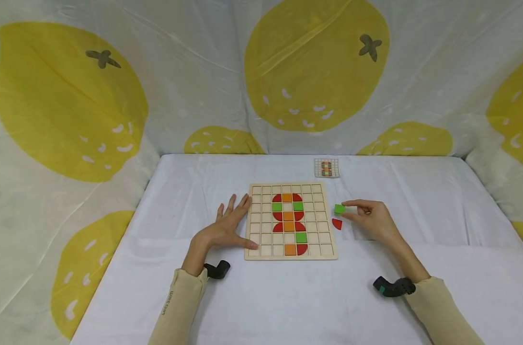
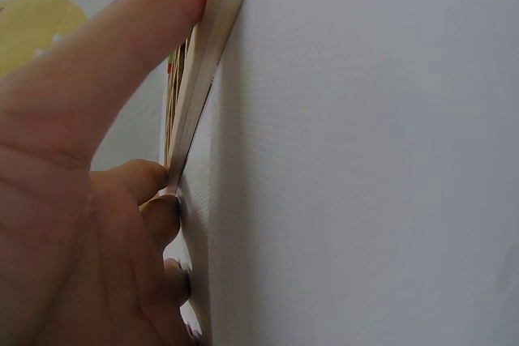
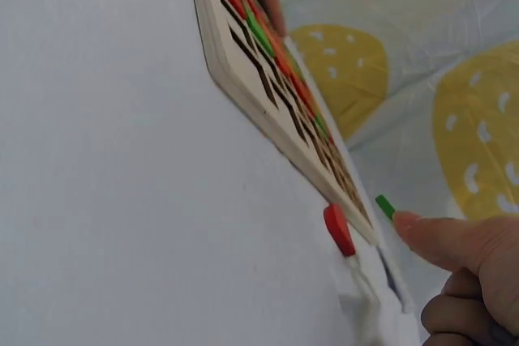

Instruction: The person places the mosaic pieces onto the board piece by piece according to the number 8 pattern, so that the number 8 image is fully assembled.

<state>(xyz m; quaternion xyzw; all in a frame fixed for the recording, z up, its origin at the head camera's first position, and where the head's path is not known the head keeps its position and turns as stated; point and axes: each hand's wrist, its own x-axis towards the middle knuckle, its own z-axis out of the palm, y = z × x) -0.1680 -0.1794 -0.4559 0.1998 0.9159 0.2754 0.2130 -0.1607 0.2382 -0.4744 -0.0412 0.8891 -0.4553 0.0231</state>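
A wooden grid board (image 1: 266,255) lies on the white cloth, with red, orange and green pieces set in its middle columns. My left hand (image 1: 222,229) rests at the board's left edge, fingers spread and straight, the thumb on its lower left corner. To the right of the board, my right hand (image 1: 373,220) pinches a green square tile (image 1: 339,209) between thumb and index finger, the other fingers curled. Just below that tile lies a red quarter-circle piece (image 1: 337,224). The right wrist view shows the green tile's (image 3: 385,206) edge at the fingertips.
A small pattern card (image 1: 326,168) showing a similar coloured figure on a grid lies behind the board. White cloth (image 1: 287,302) covers the table. A lemon-print curtain (image 1: 210,72) hangs along the back and sides. Black wrist cameras (image 1: 394,287) are strapped to both forearms.
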